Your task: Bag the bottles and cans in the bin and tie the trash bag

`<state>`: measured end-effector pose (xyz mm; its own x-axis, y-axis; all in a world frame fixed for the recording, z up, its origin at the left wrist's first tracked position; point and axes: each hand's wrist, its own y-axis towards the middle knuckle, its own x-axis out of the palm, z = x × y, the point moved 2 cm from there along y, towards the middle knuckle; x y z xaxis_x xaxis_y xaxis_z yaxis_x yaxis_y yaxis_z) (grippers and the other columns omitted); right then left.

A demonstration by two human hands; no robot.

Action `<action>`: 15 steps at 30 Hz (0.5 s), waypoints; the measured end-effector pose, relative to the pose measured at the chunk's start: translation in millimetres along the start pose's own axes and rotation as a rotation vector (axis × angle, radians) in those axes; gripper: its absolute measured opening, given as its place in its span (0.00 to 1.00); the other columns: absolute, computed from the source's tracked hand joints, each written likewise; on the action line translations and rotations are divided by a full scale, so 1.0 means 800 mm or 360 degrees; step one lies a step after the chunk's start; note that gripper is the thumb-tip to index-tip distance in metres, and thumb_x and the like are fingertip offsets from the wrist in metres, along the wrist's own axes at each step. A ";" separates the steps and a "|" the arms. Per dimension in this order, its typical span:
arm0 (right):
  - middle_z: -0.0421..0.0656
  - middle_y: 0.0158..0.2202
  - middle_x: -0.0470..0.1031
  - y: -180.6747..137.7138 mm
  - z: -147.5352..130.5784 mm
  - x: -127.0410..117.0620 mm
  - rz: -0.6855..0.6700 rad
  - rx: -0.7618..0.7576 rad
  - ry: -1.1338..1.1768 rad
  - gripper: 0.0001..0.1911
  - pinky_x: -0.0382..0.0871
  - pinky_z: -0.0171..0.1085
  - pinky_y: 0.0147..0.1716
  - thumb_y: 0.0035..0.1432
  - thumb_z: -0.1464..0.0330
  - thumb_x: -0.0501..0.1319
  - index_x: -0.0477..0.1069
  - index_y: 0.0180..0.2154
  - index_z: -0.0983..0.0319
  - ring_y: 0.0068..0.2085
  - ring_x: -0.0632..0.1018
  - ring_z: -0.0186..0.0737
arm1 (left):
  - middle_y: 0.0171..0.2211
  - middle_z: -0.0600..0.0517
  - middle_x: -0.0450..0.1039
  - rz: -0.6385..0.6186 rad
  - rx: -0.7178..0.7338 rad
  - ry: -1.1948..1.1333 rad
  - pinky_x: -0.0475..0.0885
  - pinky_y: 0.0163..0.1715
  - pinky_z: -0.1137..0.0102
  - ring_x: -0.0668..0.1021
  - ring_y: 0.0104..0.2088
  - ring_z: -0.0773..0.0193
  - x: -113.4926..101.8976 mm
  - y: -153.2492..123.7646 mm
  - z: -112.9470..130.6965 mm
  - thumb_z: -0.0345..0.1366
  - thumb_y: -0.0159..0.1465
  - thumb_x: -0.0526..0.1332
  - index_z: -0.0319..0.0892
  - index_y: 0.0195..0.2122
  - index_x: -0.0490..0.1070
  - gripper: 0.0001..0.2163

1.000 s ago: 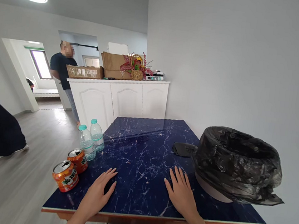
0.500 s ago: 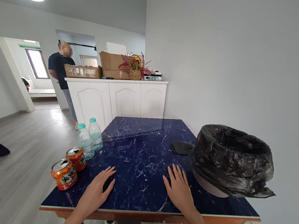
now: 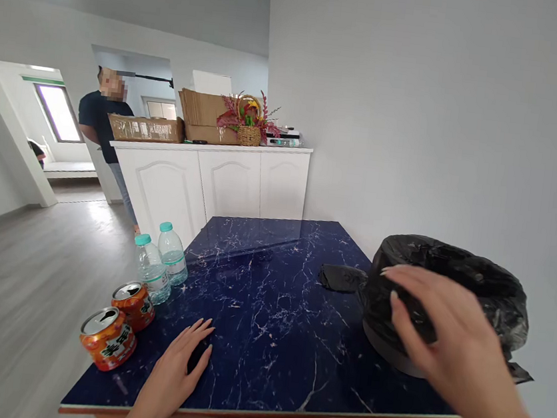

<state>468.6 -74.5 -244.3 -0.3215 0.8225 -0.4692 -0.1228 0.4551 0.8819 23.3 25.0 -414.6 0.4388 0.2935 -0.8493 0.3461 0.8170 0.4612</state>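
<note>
And here's the right hand (image 3: 460,337), hanging in front of the black bag (image 3: 375,300) over the bin (image 3: 386,349), thumb and fingertips a narrow gap apart, nothing visible between them; touching the plastic or not, can't tell! The left hand (image 3: 174,366) lies flat on the table (image 3: 264,331), holding nothing, thumb spread, cans (image 3: 109,344) left of its fingers. Light pads, nails clear, would suit that film: it probably tears easily. The bag's mouth points up behind the right fingers, its longer span running left to right.
</note>
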 end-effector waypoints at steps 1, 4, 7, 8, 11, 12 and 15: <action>0.51 0.57 0.79 0.007 0.015 -0.006 0.0006 0.0038 -0.0122 0.19 0.67 0.56 0.64 0.74 0.61 0.57 0.72 0.61 0.59 0.60 0.77 0.55 | 0.67 0.52 0.73 0.0000 -0.0001 0.0001 0.70 0.68 0.47 0.74 0.68 0.49 0.000 0.000 -0.001 0.46 0.75 0.57 0.53 0.64 0.72 0.18; 0.55 0.54 0.81 0.008 0.061 -0.004 -0.0026 0.0139 -0.0414 0.27 0.66 0.62 0.63 0.75 0.51 0.52 0.72 0.60 0.63 0.59 0.77 0.62 | 0.67 0.52 0.73 0.0004 0.0006 -0.0004 0.69 0.68 0.47 0.73 0.68 0.50 0.001 -0.001 -0.002 0.46 0.75 0.57 0.53 0.64 0.72 0.18; 0.55 0.48 0.83 -0.004 0.092 0.006 -0.0087 0.0153 -0.0553 0.32 0.62 0.64 0.65 0.74 0.45 0.48 0.77 0.51 0.62 0.54 0.79 0.62 | 0.67 0.52 0.74 0.0007 0.0004 -0.0005 0.70 0.68 0.47 0.73 0.68 0.49 0.002 -0.001 -0.002 0.46 0.75 0.58 0.54 0.64 0.72 0.18; 0.54 0.44 0.83 -0.007 0.097 0.008 -0.0092 0.0145 -0.0575 0.31 0.62 0.64 0.65 0.74 0.43 0.48 0.78 0.46 0.60 0.51 0.80 0.61 | 0.67 0.52 0.74 0.0008 0.0002 -0.0003 0.70 0.68 0.46 0.73 0.68 0.49 0.002 -0.001 -0.002 0.46 0.75 0.58 0.54 0.63 0.73 0.18; 0.50 0.36 0.82 -0.012 0.099 0.009 -0.0074 0.0104 -0.0573 0.30 0.63 0.64 0.64 0.74 0.44 0.50 0.77 0.35 0.57 0.43 0.81 0.59 | 0.67 0.52 0.74 0.0008 0.0001 0.0003 0.70 0.67 0.46 0.74 0.68 0.48 0.002 -0.001 -0.002 0.46 0.75 0.59 0.54 0.64 0.73 0.18; 0.49 0.35 0.82 -0.011 0.096 0.008 -0.0060 0.0084 -0.0545 0.28 0.63 0.64 0.63 0.74 0.45 0.52 0.77 0.33 0.57 0.42 0.81 0.57 | 0.67 0.52 0.74 0.0008 0.0008 0.0004 0.70 0.68 0.47 0.74 0.68 0.48 0.001 0.000 -0.001 0.45 0.75 0.59 0.53 0.63 0.73 0.18; 0.46 0.34 0.81 -0.004 0.074 0.009 -0.0052 0.0009 -0.0370 0.21 0.62 0.64 0.64 0.73 0.51 0.57 0.77 0.34 0.57 0.40 0.81 0.54 | 0.67 0.51 0.74 -0.0004 0.0005 0.0023 0.72 0.66 0.47 0.74 0.67 0.48 -0.003 0.001 0.002 0.44 0.75 0.58 0.53 0.63 0.73 0.17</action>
<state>522.4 -50.1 -252.9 -0.0925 0.8636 -0.4957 -0.1242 0.4839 0.8663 24.2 23.7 -412.1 0.4260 0.2987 -0.8540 0.3498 0.8161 0.4599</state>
